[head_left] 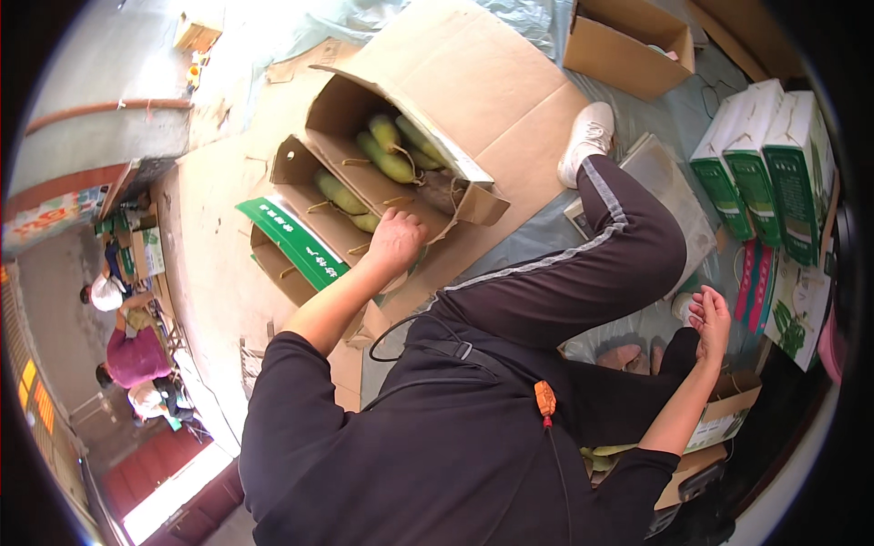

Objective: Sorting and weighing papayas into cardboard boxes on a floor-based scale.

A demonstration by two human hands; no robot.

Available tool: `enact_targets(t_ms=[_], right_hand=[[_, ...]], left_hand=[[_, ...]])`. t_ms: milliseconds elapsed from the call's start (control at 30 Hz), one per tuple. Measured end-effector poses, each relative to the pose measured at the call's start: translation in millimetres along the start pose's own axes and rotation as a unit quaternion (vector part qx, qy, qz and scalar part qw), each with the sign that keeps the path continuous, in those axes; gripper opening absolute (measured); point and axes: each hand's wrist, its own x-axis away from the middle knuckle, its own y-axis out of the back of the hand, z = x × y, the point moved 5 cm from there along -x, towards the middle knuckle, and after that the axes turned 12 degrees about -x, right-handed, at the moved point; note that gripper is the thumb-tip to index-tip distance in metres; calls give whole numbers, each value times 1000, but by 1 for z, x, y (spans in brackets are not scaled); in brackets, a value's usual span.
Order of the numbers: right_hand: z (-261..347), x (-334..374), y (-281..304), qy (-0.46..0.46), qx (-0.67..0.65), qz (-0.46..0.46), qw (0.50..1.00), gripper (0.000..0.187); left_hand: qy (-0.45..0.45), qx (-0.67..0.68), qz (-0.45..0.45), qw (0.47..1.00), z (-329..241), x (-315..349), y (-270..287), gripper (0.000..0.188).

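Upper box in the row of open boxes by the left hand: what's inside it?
In the upper box, several long green vegetables and a rough brown thing at its right end. They cover the bottom there, so anything beneath can't be seen.

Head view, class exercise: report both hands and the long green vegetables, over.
Left hand at open brown cardboard boxes, grip unclear. Right hand out to the side, seemingly empty. Long green vegetables inside boxes; left forearm partly hides the boxes.

Bright; washed-out glare upper left; curved edges, dark corners.
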Motion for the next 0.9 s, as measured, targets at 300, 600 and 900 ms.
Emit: enact_targets(t_ms=[300,600,900], right_hand=[[9,-8,-18,10,12,11,1000,26],[4,-10,-23,7,4,19,1000,25],[10,3,-27,1,31,-3,1000,24]], left_hand=[[242,132,-362,890,80,106,61,48],[754,430,-125,480,133,279,-214,72],[758,452,-69,465,95,253,-207,23]])
